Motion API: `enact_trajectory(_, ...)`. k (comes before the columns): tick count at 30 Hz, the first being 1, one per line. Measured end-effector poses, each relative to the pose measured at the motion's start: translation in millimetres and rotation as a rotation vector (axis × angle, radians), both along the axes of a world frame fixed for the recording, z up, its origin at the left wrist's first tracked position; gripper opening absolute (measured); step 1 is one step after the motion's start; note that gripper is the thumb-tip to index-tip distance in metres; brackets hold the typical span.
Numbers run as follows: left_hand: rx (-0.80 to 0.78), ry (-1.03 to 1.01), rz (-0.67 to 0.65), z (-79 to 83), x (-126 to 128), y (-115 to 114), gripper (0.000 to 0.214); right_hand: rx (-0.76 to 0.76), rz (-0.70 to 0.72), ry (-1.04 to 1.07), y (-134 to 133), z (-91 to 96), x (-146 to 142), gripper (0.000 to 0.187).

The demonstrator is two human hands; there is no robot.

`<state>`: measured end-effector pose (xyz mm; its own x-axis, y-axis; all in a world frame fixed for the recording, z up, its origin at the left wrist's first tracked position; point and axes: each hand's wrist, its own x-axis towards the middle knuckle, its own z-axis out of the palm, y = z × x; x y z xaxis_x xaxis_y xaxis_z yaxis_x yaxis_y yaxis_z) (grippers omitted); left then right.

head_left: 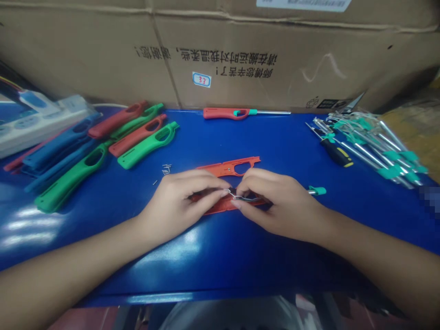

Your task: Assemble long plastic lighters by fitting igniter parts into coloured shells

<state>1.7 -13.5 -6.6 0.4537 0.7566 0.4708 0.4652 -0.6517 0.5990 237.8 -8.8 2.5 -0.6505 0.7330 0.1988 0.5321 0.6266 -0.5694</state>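
My left hand point(187, 195) and my right hand point(275, 201) meet over an orange lighter shell half point(220, 206) on the blue table. Between left thumb and forefinger I pinch a thin white wire point(237, 196). The right fingers are closed at the same wire, over a dark part lying in the shell. My fingers hide much of that shell. Just behind them lies another orange shell half point(228, 168) with a handle opening. A metal tube with a green tip point(316, 190) shows past my right hand.
Several small screws point(166, 169) lie left of the shells. Green, red and blue shells point(147, 144) and a white power strip point(44, 121) occupy the left. An assembled red lighter point(225, 113) lies by the cardboard box point(220, 55). At right are a screwdriver point(337, 152) and several metal tubes point(374, 146).
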Motion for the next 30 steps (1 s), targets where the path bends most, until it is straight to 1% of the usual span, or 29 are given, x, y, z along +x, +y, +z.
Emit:
enact_trajectory(5,0.004,0.001,-0.007,-0.8,-0.5,-0.1,0.008,0.064,0.020,-0.007,-0.6,-2.3,0.1,0.010)
enact_trajectory(8,0.001,-0.006,-0.004,-1.3,-0.6,-1.3,0.010,0.031,0.020,0.052,0.3,-2.2,-0.5,0.010)
enact_trajectory(11,-0.016,-0.015,-0.030,-1.7,-0.2,-2.6,0.016,0.000,0.012,0.120,2.7,-1.8,-0.4,0.010)
enact_trajectory(14,-0.026,-0.026,-0.048,-1.7,0.7,-2.8,0.019,-0.008,0.021,0.140,5.0,-1.2,0.3,0.010)
enact_trajectory(18,-0.025,-0.025,-0.035,-0.4,1.5,-2.1,0.016,-0.033,0.053,0.149,5.3,0.0,1.0,0.009)
enact_trajectory(21,-0.032,-0.014,-0.049,0.0,1.6,-1.7,0.011,-0.029,0.056,0.151,4.2,0.6,0.6,0.008)
enact_trajectory(30,-0.021,0.017,-0.079,-4.1,-1.4,-1.4,0.009,-0.028,0.067,0.089,3.3,1.1,0.3,0.005)
